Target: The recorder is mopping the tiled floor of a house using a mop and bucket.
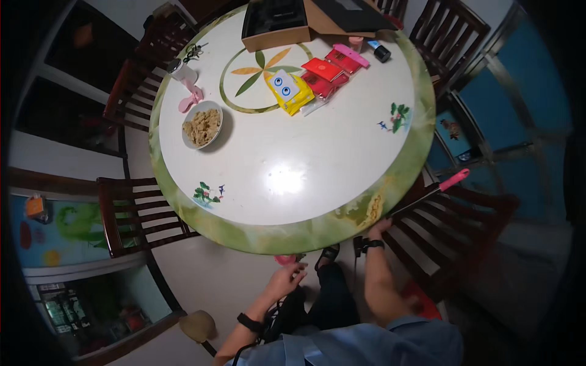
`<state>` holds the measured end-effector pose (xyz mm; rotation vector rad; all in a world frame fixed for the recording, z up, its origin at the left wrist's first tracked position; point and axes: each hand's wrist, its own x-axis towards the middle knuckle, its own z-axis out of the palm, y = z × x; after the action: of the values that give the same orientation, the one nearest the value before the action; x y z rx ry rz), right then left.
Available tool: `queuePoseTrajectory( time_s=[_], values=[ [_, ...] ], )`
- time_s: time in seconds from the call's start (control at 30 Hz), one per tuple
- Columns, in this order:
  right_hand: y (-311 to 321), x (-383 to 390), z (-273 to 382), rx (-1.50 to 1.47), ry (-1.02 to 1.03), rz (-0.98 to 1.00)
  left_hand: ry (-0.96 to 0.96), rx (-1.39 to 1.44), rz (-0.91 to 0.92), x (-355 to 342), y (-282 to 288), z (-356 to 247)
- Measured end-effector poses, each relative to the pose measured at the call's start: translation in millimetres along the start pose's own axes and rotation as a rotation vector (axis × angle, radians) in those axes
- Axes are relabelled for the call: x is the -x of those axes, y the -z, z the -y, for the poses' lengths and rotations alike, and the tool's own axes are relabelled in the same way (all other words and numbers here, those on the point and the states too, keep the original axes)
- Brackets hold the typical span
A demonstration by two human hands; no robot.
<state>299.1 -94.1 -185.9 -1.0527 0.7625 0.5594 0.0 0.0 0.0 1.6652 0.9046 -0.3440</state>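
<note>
My left hand point(288, 277) is below the table's near edge, fingers apart and slightly curled, nothing visible in it. My right hand point(378, 229) reaches the table's lower-right edge beside a wooden chair point(464, 238), where a pink-handled tool point(453, 180) with a thin shaft lies at an angle; the fingers are partly hidden, so I cannot tell whether they grip it. The round table point(287, 236) has a green marbled rim and holds a bowl point(201, 127) of crumbly beige food at left, and yellow point(290, 97) and red packets point(323, 70) toward the back.
An open cardboard box point(274, 39) stands at the back, near a small dark-capped tube point(381, 55). A white jar point(183, 73) and pink item point(189, 100) sit at left. Several chairs point(140, 213) surround the table. A pink object point(284, 259) shows below its near edge.
</note>
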Motion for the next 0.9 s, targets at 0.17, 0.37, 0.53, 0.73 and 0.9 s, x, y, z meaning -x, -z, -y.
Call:
queuePoseTrajectory(
  time_s=[0.17,0.37,0.53,0.73,0.9],
  values=[
    [45.9,126.3,-35.2,0.512,0.45,-0.126,-0.328,0.024,-0.099,40.1,42.8,-79.9],
    [110.1,343.9,-117.0,1.005,0.939,0.749,-0.73,0.043,-0.188,161.7,82.0,-127.3],
    [124.8,435.7,-191.1,0.919,0.621,1.217,-0.707,0.388,-0.285,277.6,76.5,-58.5],
    [233.5,493.0,-305.7,0.909,-0.286,0.644,-0.671,0.559,-0.642,426.5,65.3,61.0],
    [246.4,510.7,-373.5,0.101,-1.141,0.33,-0.744,0.607,-0.58,477.8,47.1,113.7]
  ],
)
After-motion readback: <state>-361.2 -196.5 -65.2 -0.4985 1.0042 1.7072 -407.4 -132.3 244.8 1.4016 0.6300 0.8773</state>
